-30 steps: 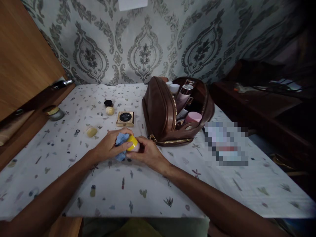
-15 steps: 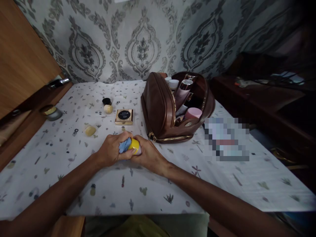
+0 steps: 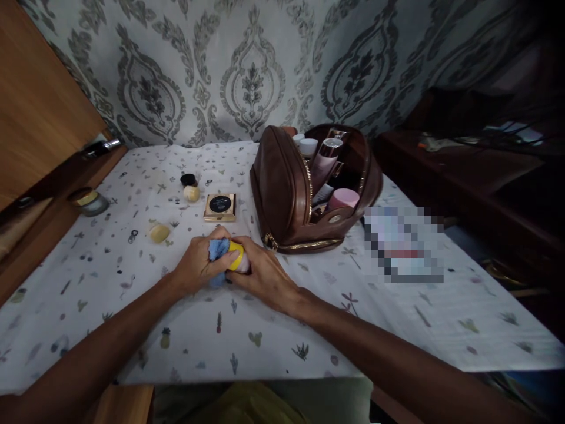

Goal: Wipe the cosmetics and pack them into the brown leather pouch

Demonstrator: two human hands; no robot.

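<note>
My left hand (image 3: 192, 265) is closed around a crumpled blue cloth (image 3: 218, 249), its thumb reaching over a small yellow container (image 3: 237, 253) with a pale end. The cloth presses against that container. From the other side my right hand (image 3: 269, 278) grips the container; its fingers partly hide it, so its full shape cannot be made out. Beyond my hands lies a square gold compact (image 3: 219, 207) with a black round label. To the right stands a brown cosmetic bag (image 3: 278, 188), unzipped, with bottles and a pink-lidded jar (image 3: 344, 198) inside.
On the left of the patterned tablecloth (image 3: 260, 353) are a yellowish sponge (image 3: 159, 233), a small round cream-coloured item (image 3: 191, 194), a black lid (image 3: 188, 179) and a gold-lidded jar (image 3: 89, 201). A pixelated item (image 3: 404, 244) lies right of the bag. A patterned wall rises behind.
The cloth and yellow container have turned slightly in my hands, and more blue cloth hangs below my left thumb. The whole view has shifted a little; objects on the table stay put.
</note>
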